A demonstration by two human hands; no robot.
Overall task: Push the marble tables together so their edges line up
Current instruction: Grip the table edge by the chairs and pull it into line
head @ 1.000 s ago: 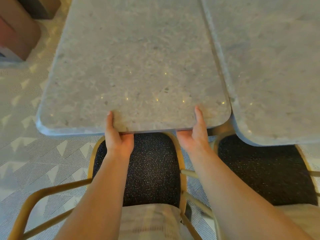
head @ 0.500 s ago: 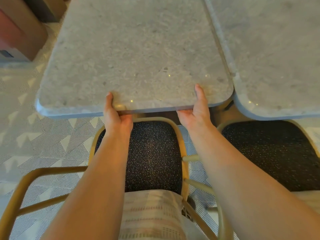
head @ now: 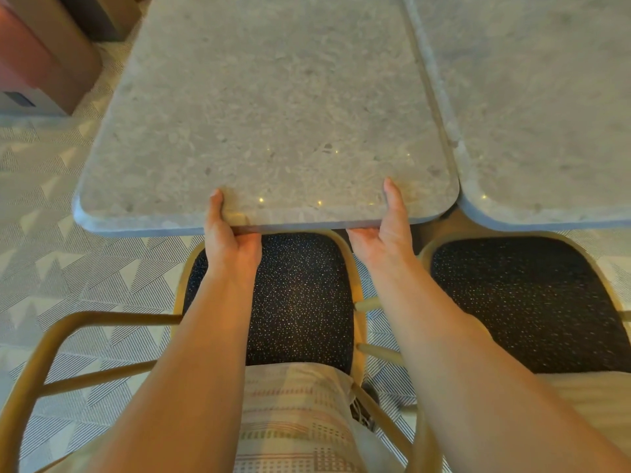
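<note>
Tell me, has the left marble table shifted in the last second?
Yes. The left marble table slid toward the camera: its near edge sat farther back than that of the right marble table, and now nearly lines up.

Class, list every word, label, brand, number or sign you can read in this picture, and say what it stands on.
None can be read.
Grey box at far left: a dark patch, perhaps a label, too blurred to read.
Left marble table and right marble table: bare stone, no lettering.
Patterned cloth on the lap: printed marks, too small to read.
</note>
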